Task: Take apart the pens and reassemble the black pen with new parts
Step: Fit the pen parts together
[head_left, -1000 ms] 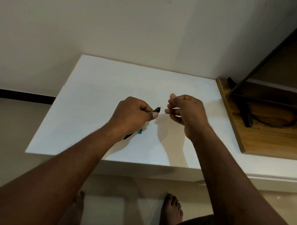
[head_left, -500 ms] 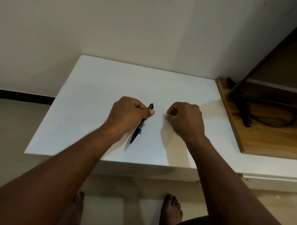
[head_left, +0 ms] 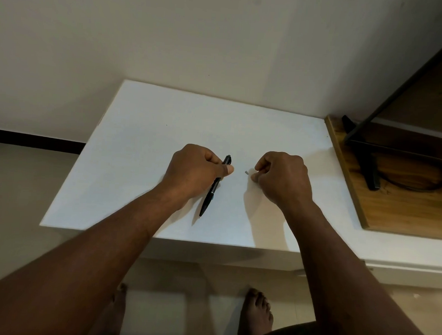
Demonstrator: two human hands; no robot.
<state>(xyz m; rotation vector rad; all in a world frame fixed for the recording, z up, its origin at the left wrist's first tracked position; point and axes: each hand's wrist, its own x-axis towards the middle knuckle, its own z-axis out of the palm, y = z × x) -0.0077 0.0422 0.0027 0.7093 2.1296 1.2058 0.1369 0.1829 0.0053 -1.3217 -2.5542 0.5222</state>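
Left hand [head_left: 197, 174] sits low over the white table [head_left: 140, 138], fingers wrapped round the upper part of the black pen [head_left: 208, 199] and the thumb laid across the barrel. The pen slants: its clicker end sticks out beyond the knuckles toward the wall, and its writing tip points back toward the person, touching or almost touching the tabletop near the front edge. A thin sliver of teal shows right beside the barrel below the hand, too small to tell what it is. The right hand [head_left: 282, 177] rests on the table a little apart from the left, fingers curled in, thumb and forefinger brought together close to the surface; from here I cannot tell whether they pinch anything. Just beside those fingertips, between the two hands, a small grey piece [head_left: 246, 172] lies on the table, not touching either hand. To the right a wooden board [head_left: 403, 208] butts against the table, carrying a black metal stand [head_left: 371, 171] and a black cable [head_left: 416, 186]. Bare feet [head_left: 258, 313] stand on the floor below the table's edge.
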